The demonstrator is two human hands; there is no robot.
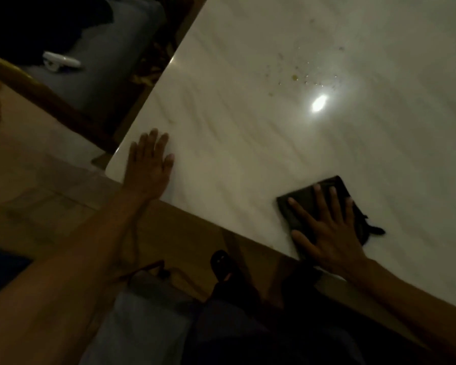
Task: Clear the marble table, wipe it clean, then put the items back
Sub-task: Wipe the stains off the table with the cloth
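Nearest the camera, the right hand (329, 227) lies flat with its fingers spread, pressing a dark folded cloth (300, 204) onto the marble table (248, 143) just inside the near edge. The cloth looks soft, thin and light, so it should slide easily on the glossy stone and bunch up unless the palm keeps it flat; a loose corner sticks out on its right side, and the middle of the fold, under the palm, seems the best place to bear down. Further left, the left hand (149, 159) rests open, fingers together, on the table's near corner, apparently as a brace, holding nothing. Beyond the cloth the stone is bare of items, so clearing seems done and wiping is under way. Farther off, beside a bright light reflection (319, 103), a scatter of small crumbs and spots (295, 78) lies well apart from the cloth, not yet wiped.
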